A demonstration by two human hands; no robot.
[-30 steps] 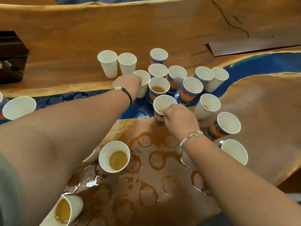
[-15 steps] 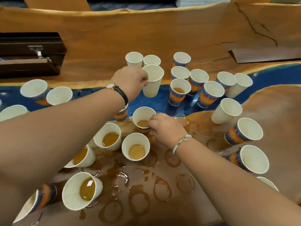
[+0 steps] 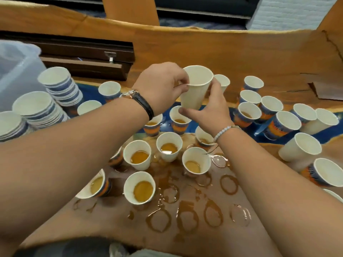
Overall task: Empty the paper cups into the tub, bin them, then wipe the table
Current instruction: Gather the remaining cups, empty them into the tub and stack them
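- The wooden table [image 3: 185, 51] fills your view, and its near part is wet with brown liquid.
- The clear plastic tub [image 3: 16, 75] stands at the far left edge of the table, well apart from the cup you are holding.
- A dark case [image 3: 87, 52] with a metal latch lies just right of the tub, against the far side of the table.
- Three stacks of nested cups [image 3: 35, 106] lean at the left, just in front of the tub.
- A cluster of cups with brown liquid [image 3: 139, 190] stands upright between your forearms. Some are plain white and some are printed in blue and orange.
- More open cups [image 3: 300, 147] crowd the right side, and most of them look empty from here.
- Your left hand [image 3: 161, 86] pinches the near rim of the white cup [image 3: 194, 86] between thumb and curled fingers.
- Your right hand [image 3: 209, 108] grips the same cup lower down, with the thumb at its base and the fingers up behind its far wall.
- You hold that white cup in the air above the cluster, tilted a little, with its mouth up and towards you. No liquid shows inside it.
- Brown spill rings [image 3: 187, 216] and puddles mark the wood nearest you.
- A black-strapped watch [image 3: 137, 97] sits on your left wrist.
- A beaded bracelet [image 3: 222, 130] sits on your right wrist.
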